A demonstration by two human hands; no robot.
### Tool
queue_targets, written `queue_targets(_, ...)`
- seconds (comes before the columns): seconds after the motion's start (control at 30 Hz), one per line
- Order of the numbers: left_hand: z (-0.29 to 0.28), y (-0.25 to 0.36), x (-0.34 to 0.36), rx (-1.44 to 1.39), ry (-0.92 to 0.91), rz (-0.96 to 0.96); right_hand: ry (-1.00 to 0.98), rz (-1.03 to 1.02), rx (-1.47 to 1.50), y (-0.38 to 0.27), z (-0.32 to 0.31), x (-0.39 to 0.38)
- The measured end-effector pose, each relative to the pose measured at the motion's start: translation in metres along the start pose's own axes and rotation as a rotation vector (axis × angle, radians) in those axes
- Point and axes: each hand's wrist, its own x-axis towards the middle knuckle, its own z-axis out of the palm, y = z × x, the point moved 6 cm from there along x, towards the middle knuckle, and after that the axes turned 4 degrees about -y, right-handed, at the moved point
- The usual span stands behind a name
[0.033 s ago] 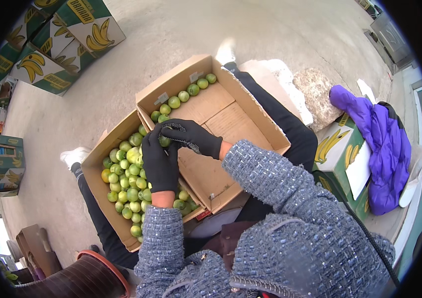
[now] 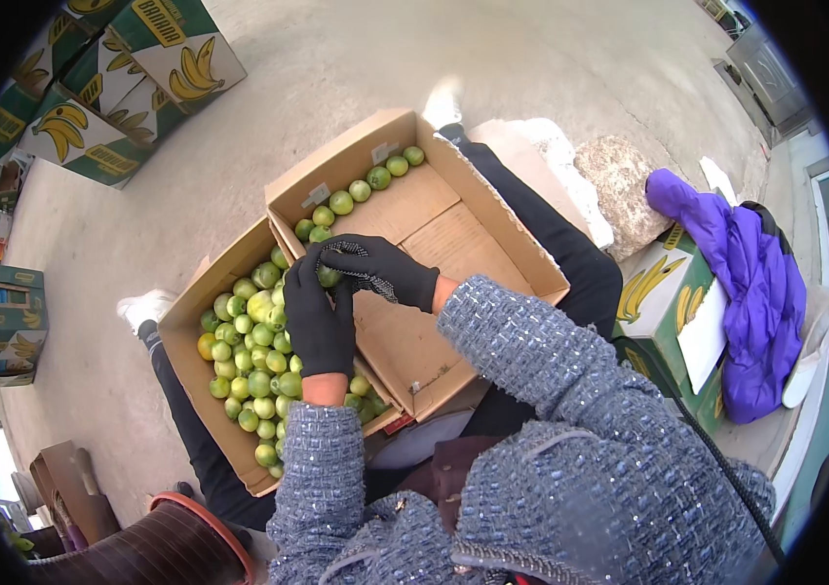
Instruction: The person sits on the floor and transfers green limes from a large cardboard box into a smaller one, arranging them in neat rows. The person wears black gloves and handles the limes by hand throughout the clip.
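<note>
Two open cardboard boxes lie across my legs, one overlapping the other. The left box (image 2: 202,409) is heaped with round, lime-like green fruits (image 2: 256,382), a few of them yellowish. Inside the right box (image 2: 434,239), a single row of similar fruits (image 2: 360,190) runs along the far-left wall. My left hand (image 2: 317,317), in a black glove, is closed around a green fruit (image 2: 327,277) where the boxes meet. My right hand (image 2: 382,268), gloved alike with dotted grips, curls its fingers over the same fruit from the other side. Both hands partly cover it.
Green-and-white banana cartons (image 2: 93,136) are stacked at the far left. A purple jacket (image 2: 736,292) drapes over another banana carton (image 2: 643,292) to my right, near a rough stone (image 2: 614,190). A brown ribbed cylinder with an orange rim (image 2: 156,541) stands at lower left.
My left hand has shifted very slightly to the right, and a little more of the held fruit shows between the fingers. The boxes look nearly unchanged.
</note>
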Motion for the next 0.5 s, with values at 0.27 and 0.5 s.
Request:
queue_targets(0.27,0.029,0.005,-0.012,0.222,-0.067,0.040,0.580,-0.042,-0.231,0.021,-0.070,0.034)
queue_targets(0.5,0.032,-0.002,-0.013,0.247,-0.118,0.015,0.780,-0.032,-0.539,0.032,-0.073,0.048)
